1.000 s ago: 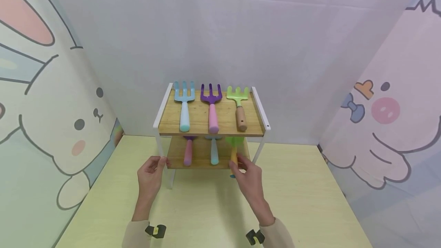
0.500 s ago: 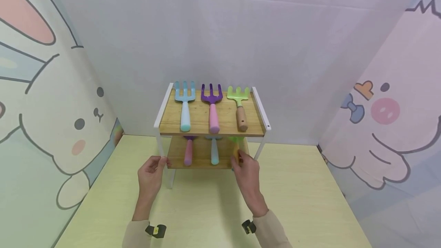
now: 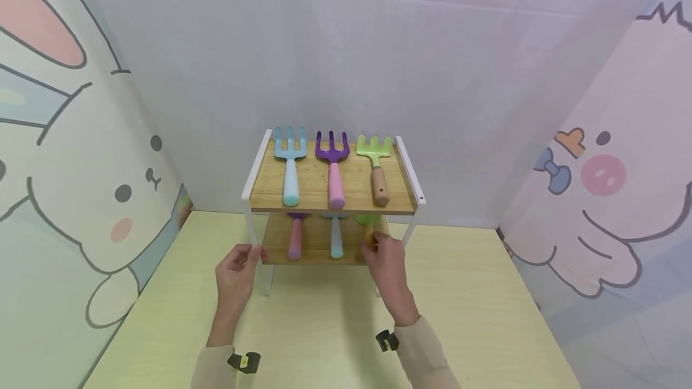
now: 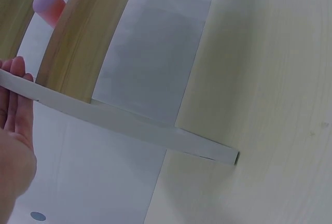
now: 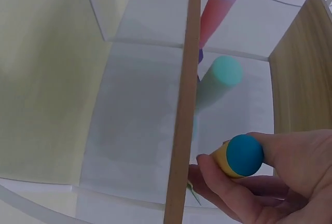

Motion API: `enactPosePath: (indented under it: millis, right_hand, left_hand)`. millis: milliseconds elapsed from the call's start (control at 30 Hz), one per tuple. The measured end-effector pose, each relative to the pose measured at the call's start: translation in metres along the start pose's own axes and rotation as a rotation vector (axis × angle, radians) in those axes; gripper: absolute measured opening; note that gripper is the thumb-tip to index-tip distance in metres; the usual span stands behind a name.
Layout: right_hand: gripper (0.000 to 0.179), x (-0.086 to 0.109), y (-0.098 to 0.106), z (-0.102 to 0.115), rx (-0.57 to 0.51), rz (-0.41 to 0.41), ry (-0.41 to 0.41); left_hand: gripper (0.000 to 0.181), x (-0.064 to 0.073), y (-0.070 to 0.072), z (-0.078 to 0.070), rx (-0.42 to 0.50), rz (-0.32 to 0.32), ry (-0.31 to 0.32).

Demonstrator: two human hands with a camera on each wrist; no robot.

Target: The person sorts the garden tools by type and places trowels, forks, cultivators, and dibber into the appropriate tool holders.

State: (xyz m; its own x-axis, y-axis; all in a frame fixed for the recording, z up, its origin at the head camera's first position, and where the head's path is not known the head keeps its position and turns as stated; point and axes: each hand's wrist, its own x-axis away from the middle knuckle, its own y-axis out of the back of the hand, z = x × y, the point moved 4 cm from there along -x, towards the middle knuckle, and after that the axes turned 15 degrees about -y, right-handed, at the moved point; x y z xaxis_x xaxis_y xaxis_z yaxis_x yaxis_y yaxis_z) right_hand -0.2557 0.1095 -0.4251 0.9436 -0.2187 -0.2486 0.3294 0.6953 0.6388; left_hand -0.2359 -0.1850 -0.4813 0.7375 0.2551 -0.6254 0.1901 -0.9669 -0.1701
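Observation:
A two-tier rack has a wooden upper shelf (image 3: pixel 313 188), a lower shelf (image 3: pixel 316 245) and white legs. My right hand (image 3: pixel 388 260) grips a garden hand fork with a green head (image 3: pixel 367 218) at the right of the lower shelf. Its yellow handle ends in a blue cap (image 5: pixel 245 155), between thumb and fingers in the right wrist view. At the rack's front left leg (image 4: pixel 124 120), my left hand (image 3: pixel 238 275) holds on with thumb and fingertips. To the left on the lower shelf lie a pink-handled fork (image 3: pixel 295 239) and a light-blue-handled fork (image 3: pixel 336 239), heads mostly hidden.
Along the upper shelf lie a light blue fork (image 3: pixel 291 179), a purple fork with pink handle (image 3: pixel 336 182) and a green fork with wooden handle (image 3: pixel 379 185). The rack stands on a pale table (image 3: pixel 459 293) before a fabric backdrop (image 3: pixel 346 65) with cartoon animals.
My right hand has moved inward and slightly up, sliding the green-headed fork farther back on the lower shelf. The left hand has stayed at the leg.

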Motion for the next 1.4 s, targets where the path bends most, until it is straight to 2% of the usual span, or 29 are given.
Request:
enactPosePath:
  millis: [167,400,567,733,967,1167,1400]
  right_hand:
    - [0.027,-0.003,0.000,0.002,-0.024,0.047,-0.020]
    - [0.034,-0.004,-0.002,0.003,0.031,0.026,-0.037]
    - [0.030,-0.003,-0.006,0.003,0.061,0.034,-0.025]
    - [0.018,-0.001,-0.008,0.002,0.107,0.003,0.008]
    - [0.016,0.001,-0.009,0.000,0.096,-0.016,0.034]
    - [0.015,0.003,-0.011,-0.002,0.084,0.004,0.025]
    - [0.015,0.002,-0.012,-0.001,0.087,-0.012,0.016]
  left_hand:
    - [0.013,-0.001,0.000,-0.001,0.005,-0.009,-0.023]
    - [0.013,-0.001,0.000,0.000,-0.003,-0.008,-0.017]
    - [0.012,-0.001,0.000,-0.002,-0.048,0.001,-0.030]
    - [0.012,-0.002,-0.001,-0.002,-0.038,0.004,-0.031]
    - [0.012,-0.001,-0.001,-0.004,-0.134,0.029,-0.035]
    - [0.013,-0.001,-0.001,-0.005,-0.125,0.026,-0.022]
    - [0.012,0.001,0.000,-0.001,-0.100,0.019,-0.009]
